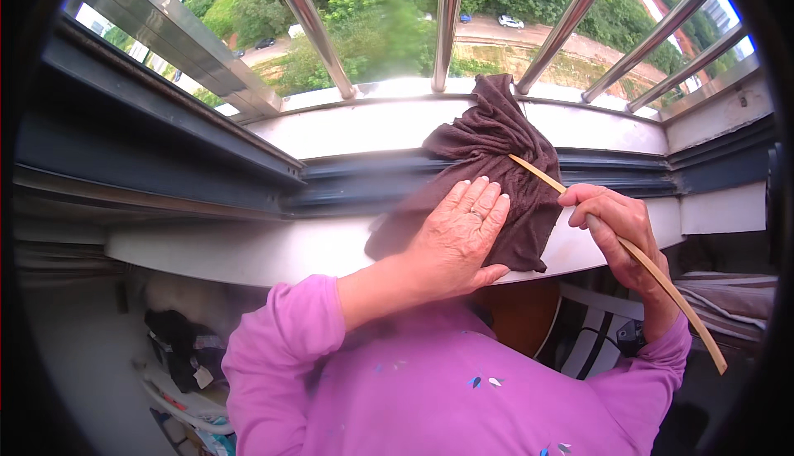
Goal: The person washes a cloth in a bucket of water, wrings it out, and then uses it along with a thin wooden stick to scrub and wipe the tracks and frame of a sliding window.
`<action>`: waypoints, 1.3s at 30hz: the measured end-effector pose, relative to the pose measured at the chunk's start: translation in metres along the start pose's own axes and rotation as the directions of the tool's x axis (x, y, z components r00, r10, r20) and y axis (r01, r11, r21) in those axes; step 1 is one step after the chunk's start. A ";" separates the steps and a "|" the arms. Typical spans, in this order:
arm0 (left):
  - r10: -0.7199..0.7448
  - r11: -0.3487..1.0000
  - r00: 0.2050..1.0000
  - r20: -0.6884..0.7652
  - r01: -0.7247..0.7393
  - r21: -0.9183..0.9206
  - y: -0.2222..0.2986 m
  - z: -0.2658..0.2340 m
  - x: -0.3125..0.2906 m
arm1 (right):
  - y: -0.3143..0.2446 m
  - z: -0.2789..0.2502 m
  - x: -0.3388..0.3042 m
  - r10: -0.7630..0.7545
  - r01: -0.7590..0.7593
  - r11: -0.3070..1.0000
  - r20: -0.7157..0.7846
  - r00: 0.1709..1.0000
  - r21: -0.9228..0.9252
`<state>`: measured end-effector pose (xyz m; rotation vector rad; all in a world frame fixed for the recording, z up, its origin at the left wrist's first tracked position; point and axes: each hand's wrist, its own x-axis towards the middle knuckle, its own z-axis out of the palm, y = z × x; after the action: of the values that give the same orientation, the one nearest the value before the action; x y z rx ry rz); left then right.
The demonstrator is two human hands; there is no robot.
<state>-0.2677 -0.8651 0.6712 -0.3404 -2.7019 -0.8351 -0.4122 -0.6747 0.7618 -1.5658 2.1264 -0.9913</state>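
Observation:
A dark brown cloth (513, 183) lies bunched over the window's sliding track and the white sill. My left hand (463, 228) rests flat on its near part, fingers stretched out and a ring on one of them. In my right hand (616, 228) is a thin, flat, curved yellowish strip (674, 299), gripped near its middle. The strip's far tip presses into the folds of the cloth over the track, and its other end sticks out past my wrist toward the lower right.
Dark window track (364, 179) runs across between white ledges (215, 249). Metal bars (447, 26) stand beyond it, with trees and a road far below. A dark window frame (149, 125) closes the left. Striped fabric (728, 303) lies at the right, and mixed items (186, 344) sit lower left.

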 end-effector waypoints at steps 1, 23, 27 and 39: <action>0.014 1.000 1.000 -0.005 -0.014 0.011 -0.002 0.001 0.000 | 0.002 0.001 -0.003 -0.001 0.001 0.999 0.006 1.000 -0.052; -0.123 0.873 0.979 -0.160 0.184 0.452 -0.030 -0.073 -0.101 | 0.015 0.051 0.085 0.026 -0.087 0.691 0.096 0.995 0.717; -0.218 0.865 0.955 -0.203 0.285 0.414 -0.025 -0.067 -0.109 | 0.024 0.054 0.081 -0.008 -0.073 0.719 0.113 0.994 0.691; -0.260 0.869 0.928 -0.266 0.345 0.355 -0.022 -0.057 -0.111 | 0.005 0.114 0.146 -0.144 -0.060 0.732 0.241 0.960 0.678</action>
<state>-0.1591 -0.9309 0.6671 0.2610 -2.6690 -0.3453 -0.3959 -0.8481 0.6980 -1.2682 1.2974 -1.2846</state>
